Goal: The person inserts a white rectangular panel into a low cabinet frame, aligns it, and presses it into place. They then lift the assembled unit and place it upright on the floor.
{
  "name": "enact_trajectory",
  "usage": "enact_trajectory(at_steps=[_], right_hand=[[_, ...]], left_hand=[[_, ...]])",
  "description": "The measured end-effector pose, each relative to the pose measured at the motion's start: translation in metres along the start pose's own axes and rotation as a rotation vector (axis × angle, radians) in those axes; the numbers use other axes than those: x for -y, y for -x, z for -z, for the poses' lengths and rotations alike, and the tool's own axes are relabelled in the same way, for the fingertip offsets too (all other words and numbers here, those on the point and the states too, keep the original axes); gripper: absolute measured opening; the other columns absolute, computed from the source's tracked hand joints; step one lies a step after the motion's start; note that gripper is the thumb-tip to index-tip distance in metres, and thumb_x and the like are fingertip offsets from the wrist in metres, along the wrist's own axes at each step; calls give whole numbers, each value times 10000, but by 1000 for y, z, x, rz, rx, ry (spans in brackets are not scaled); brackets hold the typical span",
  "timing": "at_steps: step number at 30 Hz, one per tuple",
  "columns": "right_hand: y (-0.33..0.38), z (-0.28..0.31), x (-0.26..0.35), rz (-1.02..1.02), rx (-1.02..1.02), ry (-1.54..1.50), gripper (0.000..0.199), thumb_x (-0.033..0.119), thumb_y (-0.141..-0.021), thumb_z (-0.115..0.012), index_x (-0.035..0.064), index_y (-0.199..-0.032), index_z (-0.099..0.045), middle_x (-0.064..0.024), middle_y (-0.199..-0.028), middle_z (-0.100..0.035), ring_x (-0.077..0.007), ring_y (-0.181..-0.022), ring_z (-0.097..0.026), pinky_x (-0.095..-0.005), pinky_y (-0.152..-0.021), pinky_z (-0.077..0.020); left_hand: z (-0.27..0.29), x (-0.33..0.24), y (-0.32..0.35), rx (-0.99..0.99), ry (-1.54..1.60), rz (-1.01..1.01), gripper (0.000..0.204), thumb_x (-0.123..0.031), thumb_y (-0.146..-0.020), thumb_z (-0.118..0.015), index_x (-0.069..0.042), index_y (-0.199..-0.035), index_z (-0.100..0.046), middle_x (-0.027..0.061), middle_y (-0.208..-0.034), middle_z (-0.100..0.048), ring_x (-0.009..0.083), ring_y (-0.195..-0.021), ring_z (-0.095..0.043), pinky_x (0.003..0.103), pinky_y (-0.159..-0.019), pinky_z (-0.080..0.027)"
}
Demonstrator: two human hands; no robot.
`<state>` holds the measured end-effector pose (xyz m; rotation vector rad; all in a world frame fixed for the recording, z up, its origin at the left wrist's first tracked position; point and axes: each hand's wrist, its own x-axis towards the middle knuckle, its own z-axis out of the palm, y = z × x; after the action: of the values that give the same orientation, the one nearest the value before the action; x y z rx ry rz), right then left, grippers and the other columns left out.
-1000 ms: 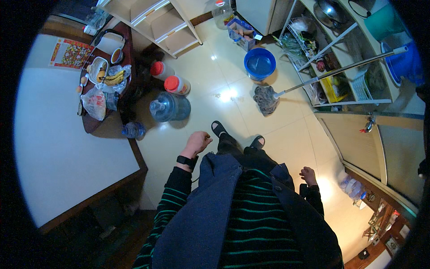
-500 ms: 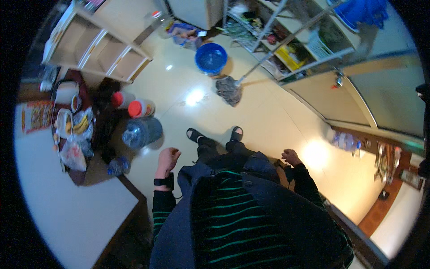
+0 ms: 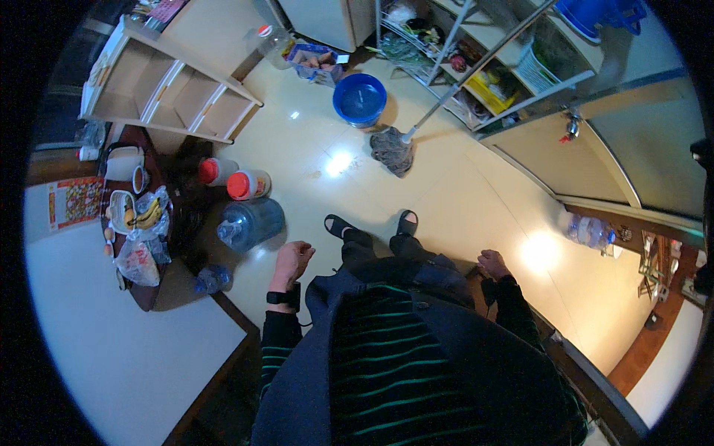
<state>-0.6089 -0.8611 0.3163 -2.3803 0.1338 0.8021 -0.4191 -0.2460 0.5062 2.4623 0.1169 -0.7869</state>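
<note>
My left hand (image 3: 294, 262) hangs beside my left thigh with its fingers curled in and nothing seen in it. Nearest to it lies a large blue water jug (image 3: 253, 223) on its side on the floor. On the other side, my right hand (image 3: 492, 264) is held by my right hip, its fingers also curled, with nothing visible in them. Ahead of my feet a grey mop (image 3: 392, 152) rests on the tiles, its long handle (image 3: 476, 68) leaning up against a shelf. A round blue basin (image 3: 359, 99) stands just beyond the mop head. Neither hand touches these things.
Two red-lidded jars (image 3: 248, 184) stand left, near a dark table (image 3: 152, 293) with bananas (image 3: 147, 215) and plastic bags. A white open shelf unit (image 3: 167, 82) is behind. A metal rack (image 3: 513, 119) with vegetables stands far right. A purple crate (image 3: 318, 68) sits at the back.
The whole scene has shifted slightly right and a little down in the view. Both hands remain at my sides with fingers curled. The mop and basin stay in place on the floor.
</note>
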Motion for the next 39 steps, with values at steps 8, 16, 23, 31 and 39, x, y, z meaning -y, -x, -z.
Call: enact_trajectory(at_steps=[8,16,23,31,39], right_hand=[[-1,-1,-9,-390,2,-510,211,178,-902,-600,69,-743,-513,-19,-689,-548,-141,-665,-610,-304,-544,-482],[-1,29,34,-417,-62,-453,329,234,-847,-636,-84,-932,-627,-202,-872,-683,-250,-834,-693,-380,-685,-543],[-3,20,34,-284,-168,-584,289,245,-833,-618,-39,-789,-602,-210,-818,-647,-285,-752,-657,-401,-658,-510],[27,11,-4,-324,-119,-271,372,335,-814,-621,-36,-835,-633,-223,-829,-644,-335,-777,-634,-460,-722,-487],[48,7,-63,-334,-81,-474,271,159,-883,-582,63,-659,-464,-16,-616,-459,-124,-543,-483,-305,-465,-377]], left_hand=[[-2,-3,-2,11,11,14,272,-238,-834,-704,-1,-964,-727,193,-890,-713,337,-840,-696,396,-766,-549],[-1,-2,0,-13,-12,-43,266,-233,-837,-701,1,-960,-726,202,-891,-709,348,-839,-691,400,-763,-548],[1,-9,-8,66,-41,0,269,-231,-844,-693,3,-973,-727,214,-916,-711,347,-856,-697,396,-773,-549],[-13,-43,-32,58,-109,-155,283,-261,-841,-697,-10,-968,-726,193,-913,-713,336,-861,-693,393,-774,-548],[-34,-84,-40,84,-226,-220,295,-309,-862,-660,-35,-946,-727,181,-900,-703,367,-856,-670,430,-758,-535]])
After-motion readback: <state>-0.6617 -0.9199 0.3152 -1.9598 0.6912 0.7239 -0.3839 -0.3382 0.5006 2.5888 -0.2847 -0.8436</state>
